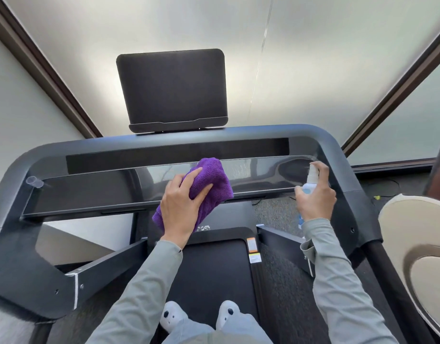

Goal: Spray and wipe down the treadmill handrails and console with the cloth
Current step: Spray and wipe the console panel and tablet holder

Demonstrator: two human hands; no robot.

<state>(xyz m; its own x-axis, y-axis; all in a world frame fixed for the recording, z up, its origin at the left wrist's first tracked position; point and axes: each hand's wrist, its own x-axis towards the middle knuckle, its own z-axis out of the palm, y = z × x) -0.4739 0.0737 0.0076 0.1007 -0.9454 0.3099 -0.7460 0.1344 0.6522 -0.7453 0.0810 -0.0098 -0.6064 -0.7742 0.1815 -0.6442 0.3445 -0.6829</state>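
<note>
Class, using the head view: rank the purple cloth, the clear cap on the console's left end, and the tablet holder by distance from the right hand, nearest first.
From the right hand:
1. Purple cloth, just left, mid-console.
2. Tablet holder, up beyond the console.
3. Clear cap, far left end.

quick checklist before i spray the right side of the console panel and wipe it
1. Spray bottle gripped in right hand: ok.
2. Nozzle aimed at the console panel: cannot tell, the fingers hide it.
3. Purple cloth held in left hand, resting on the panel: ok.
4. Cloth clear of the spray zone at the panel's right end: ok.
5. Liquid left in the bottle: cannot tell.
6. Small clear cap at the panel's left end, out of the way: ok.
</note>
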